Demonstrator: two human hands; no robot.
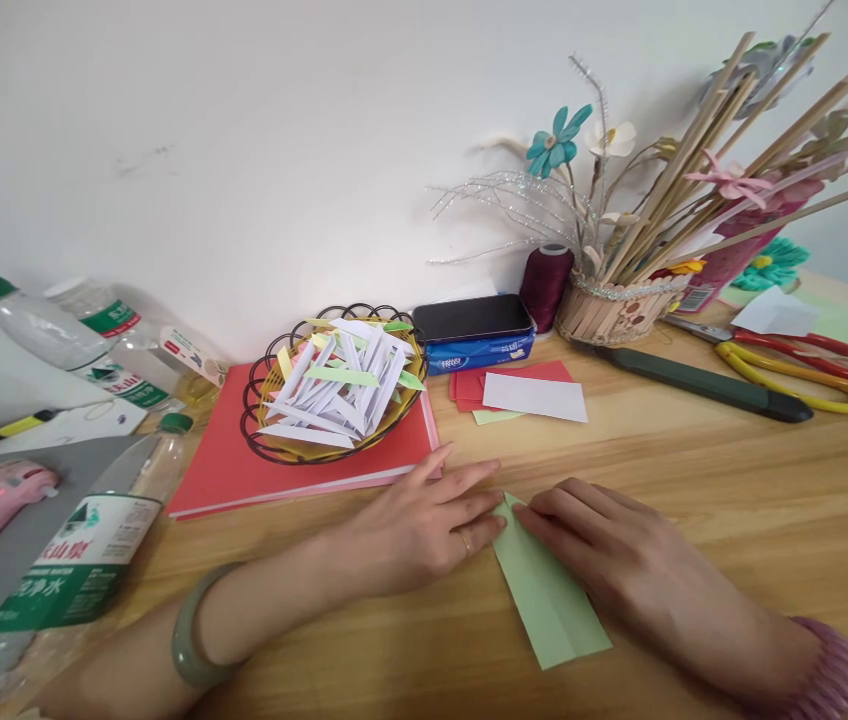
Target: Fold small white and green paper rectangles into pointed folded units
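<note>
A light green paper strip (548, 595) lies on the table between my hands, its far end folded into a slanted corner. My right hand (623, 555) has its fingers curled together and pinches the strip's folded far end. My left hand (428, 525) is palm down with fingers spread, the fingertips touching the strip's upper left edge; its thumb is hidden. Beyond the left hand, a dark-rimmed yellow basket (290, 452) holds many folded white and green paper pieces (349, 375). It stands on a stack of red paper (218, 470).
Flat white strip (535, 396) and red slips (469, 388) lie ahead. Behind them are a phone (473, 318), blue tissue pack (480, 352) and thread spool (546, 285). At right: green craft knife (701, 380), scissors (799, 385), stick-filled holder (611, 310). Bottles (75, 560) and pink glue gun (0, 510) are left.
</note>
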